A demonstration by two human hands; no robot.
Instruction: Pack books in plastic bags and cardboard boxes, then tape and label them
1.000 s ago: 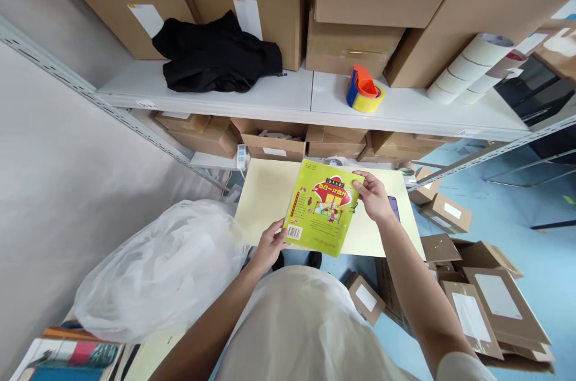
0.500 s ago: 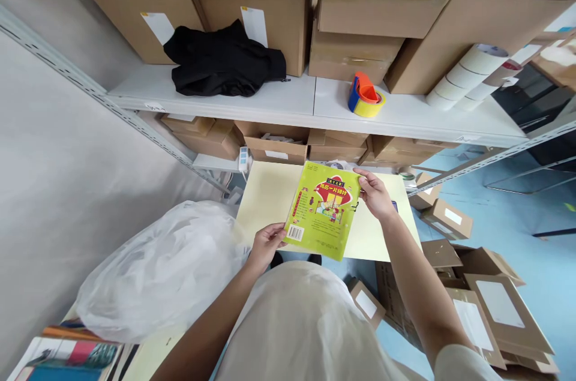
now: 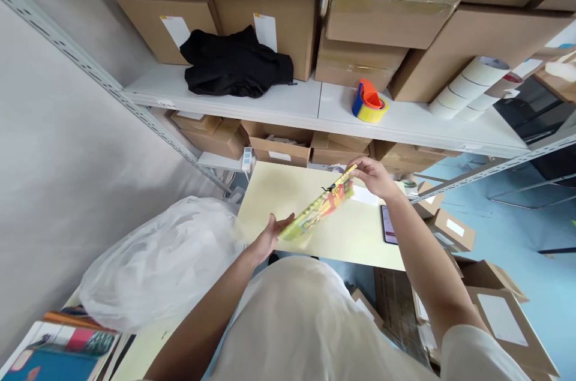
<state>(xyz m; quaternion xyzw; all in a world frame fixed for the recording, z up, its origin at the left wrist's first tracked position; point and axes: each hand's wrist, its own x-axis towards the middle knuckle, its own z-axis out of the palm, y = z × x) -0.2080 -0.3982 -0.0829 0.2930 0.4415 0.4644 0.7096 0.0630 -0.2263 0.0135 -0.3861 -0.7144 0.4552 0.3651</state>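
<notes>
A thin yellow-green book with a colourful cover is tilted nearly edge-on above the pale table, and its cover is smeared by motion. My right hand pinches its upper right end between thumb and fingers. At the lower left end, my left hand touches the book, with thumb and fingers apart. A small black clip-like piece sticks out from the upper edge of the book. Below lies the pale yellow table, with a white paper and a phone to the right.
Ahead, a metal shelf carries cartons, a black garment, a tape dispenser and white tape rolls. A big white plastic bag bulges at left, near books. Cardboard boxes crowd the floor at right.
The book has turned from face-up to nearly edge-on. My left hand's grip has loosened, its thumb now apart. The phone and white paper have come into fuller view.
</notes>
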